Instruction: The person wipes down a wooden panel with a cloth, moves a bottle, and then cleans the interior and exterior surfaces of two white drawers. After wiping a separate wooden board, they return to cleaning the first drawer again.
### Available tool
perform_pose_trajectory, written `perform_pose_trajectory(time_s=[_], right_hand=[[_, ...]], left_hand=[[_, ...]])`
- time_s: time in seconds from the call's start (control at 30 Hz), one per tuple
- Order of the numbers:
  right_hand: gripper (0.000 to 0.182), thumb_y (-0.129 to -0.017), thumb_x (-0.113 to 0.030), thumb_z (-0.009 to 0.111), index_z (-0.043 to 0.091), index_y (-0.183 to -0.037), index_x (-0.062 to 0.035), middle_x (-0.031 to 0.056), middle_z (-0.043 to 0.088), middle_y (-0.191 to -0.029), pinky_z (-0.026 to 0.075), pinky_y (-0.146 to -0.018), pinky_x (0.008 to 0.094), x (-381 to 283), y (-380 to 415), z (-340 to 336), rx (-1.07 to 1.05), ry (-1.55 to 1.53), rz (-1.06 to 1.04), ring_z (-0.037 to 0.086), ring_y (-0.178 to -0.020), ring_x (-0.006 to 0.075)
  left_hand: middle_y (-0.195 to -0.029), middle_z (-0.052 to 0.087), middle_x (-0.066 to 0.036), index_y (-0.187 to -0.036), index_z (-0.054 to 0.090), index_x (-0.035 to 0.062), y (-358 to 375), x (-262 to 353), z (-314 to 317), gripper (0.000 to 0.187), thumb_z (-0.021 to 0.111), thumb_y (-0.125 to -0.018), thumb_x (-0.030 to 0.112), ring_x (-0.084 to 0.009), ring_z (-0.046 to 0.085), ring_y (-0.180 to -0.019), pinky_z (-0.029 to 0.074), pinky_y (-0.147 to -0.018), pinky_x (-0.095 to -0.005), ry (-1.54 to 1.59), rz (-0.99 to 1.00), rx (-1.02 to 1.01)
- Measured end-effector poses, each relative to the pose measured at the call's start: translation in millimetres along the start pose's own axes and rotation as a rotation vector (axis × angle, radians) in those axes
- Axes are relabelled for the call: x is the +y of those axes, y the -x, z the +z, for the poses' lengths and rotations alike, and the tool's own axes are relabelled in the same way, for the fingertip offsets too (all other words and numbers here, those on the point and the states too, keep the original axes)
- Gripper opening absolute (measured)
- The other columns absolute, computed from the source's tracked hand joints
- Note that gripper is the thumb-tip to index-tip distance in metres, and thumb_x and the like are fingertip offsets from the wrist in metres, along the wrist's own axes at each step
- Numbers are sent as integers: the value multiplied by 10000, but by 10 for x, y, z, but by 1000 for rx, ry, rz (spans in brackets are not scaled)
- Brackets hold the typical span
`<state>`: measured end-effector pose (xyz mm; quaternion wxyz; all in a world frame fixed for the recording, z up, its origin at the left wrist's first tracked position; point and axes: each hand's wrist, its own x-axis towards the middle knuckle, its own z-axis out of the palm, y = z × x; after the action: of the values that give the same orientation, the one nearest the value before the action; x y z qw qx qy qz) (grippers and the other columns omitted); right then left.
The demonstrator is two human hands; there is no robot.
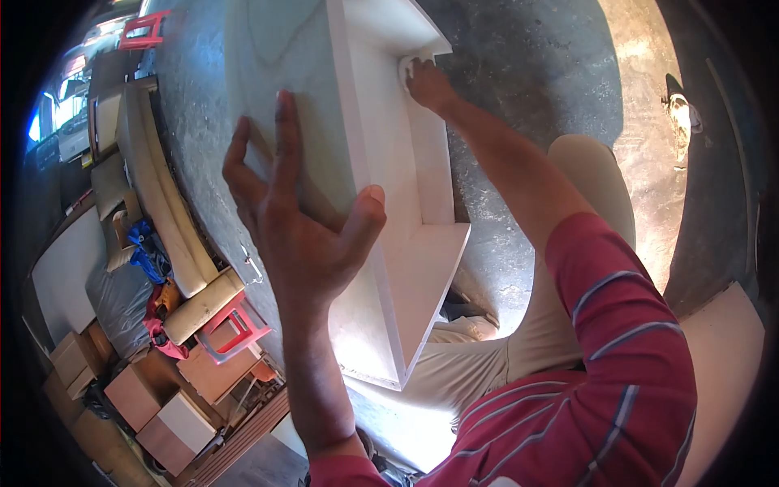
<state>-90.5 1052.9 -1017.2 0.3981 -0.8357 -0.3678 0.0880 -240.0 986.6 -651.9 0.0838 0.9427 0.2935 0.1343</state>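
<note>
A white open-fronted wooden cabinet point(385, 130) lies in front of me, its side panel facing up and its inner faces showing. My left hand point(296, 211) is raised above the pale side panel point(312, 97), fingers spread and holding nothing. My right hand point(430, 85) reaches into the far end of the cabinet. Its fingers are closed on a small white cloth-like piece point(406, 69), pressed against the inner wall close to the corner. The palm side of that hand is hidden.
Grey concrete floor point(519, 73) surrounds the cabinet. At left are a red stool point(235, 329), long beige cushions point(162, 195), and cardboard boxes point(174, 430). Another red stool point(144, 31) stands at the far left. My bent knee point(584, 162) is right of the cabinet, and a pale board point(722, 373) lies at lower right.
</note>
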Motion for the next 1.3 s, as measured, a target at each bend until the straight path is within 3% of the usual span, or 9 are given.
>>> perform_pose_trajectory(time_s=[0.33, 0.4, 0.5, 0.6, 0.67, 0.77, 0.87, 1.2, 1.3], right_hand=[[239, -800, -97, 442, 566, -938, 54, 220, 592, -933, 467, -777, 428, -280, 1634, -118, -632, -132, 16, 581, -904, 349], [193, -765, -130, 500, 643, -833, -19, 187, 620, -951, 469, -764, 439, -312, 1680, -194, -1161, -6, -327, 589, -922, 327], [176, -733, -88, 506, 647, -817, -25, 169, 637, -941, 475, -752, 429, -361, 1470, -251, -1194, -108, -178, 592, -929, 320], [165, -756, -91, 507, 642, -835, -36, 194, 612, -923, 478, -737, 423, -269, 1171, -101, -817, -40, -192, 591, -889, 328], [176, -781, -104, 488, 619, -873, -31, 189, 564, -879, 479, -690, 424, -290, 1090, -169, -24, -59, 137, 585, -819, 308], [180, -785, -135, 508, 590, -906, -29, 172, 518, -867, 465, -685, 429, -177, 1509, 20, -331, 186, -325, 552, -789, 316], [190, -776, -107, 487, 576, -925, -32, 159, 524, -845, 467, -674, 431, -113, 1490, -20, -239, 238, -432, 560, -774, 292], [218, -795, -143, 481, 638, -906, -39, 148, 618, -830, 503, -538, 443, -35, -331, 101, -247, 334, 60, 638, -737, 303], [190, -790, -154, 501, 664, -850, -78, 109, 639, -834, 484, -496, 428, -14, -391, 24, -358, 525, -54, 644, -725, 277]], left_hand=[[-1233, 271, -269, -1325, 405, 155, -5, 51, -17, 845, 634, -531, 329, -435, 311, -1191, 350, -899, -535, 12, -57, -13], [-1246, 264, -263, -1327, 403, 161, 4, 46, -19, 836, 636, -543, 331, -430, 298, -1202, 327, -913, -539, -23, -42, -24], [-1259, 260, -255, -1327, 403, 166, 8, 34, -18, 827, 639, -551, 328, -424, 284, -1214, 312, -925, -537, -25, -35, -16], [-1267, 258, -251, -1327, 403, 170, 10, 39, -20, 824, 643, -555, 329, -427, 297, -1205, 317, -922, -539, -31, -41, -13], [-1281, 243, -238, -1338, 385, 164, 16, 61, -42, 813, 643, -595, 369, -406, 313, -1213, 367, -908, -503, -64, -31, -35], [-1296, 227, -225, -1349, 367, 159, 23, 64, -57, 804, 636, -639, 424, -385, 331, -1219, 418, -891, -469, -96, -38, -66], [-1298, 224, -225, -1350, 367, 161, 8, 31, -43, 803, 622, -648, 457, -383, 327, -1222, 419, -884, -476, -89, -25, -58], [-1247, 262, -295, -1341, 381, 160, 2, 25, -21, 860, 629, -533, 320, -452, 295, -1199, 329, -908, -537, -17, 5, -34], [-1248, 261, -302, -1341, 379, 154, 3, 30, -31, 860, 628, -535, 315, -454, 290, -1201, 322, -910, -544, -35, 8, -39]])
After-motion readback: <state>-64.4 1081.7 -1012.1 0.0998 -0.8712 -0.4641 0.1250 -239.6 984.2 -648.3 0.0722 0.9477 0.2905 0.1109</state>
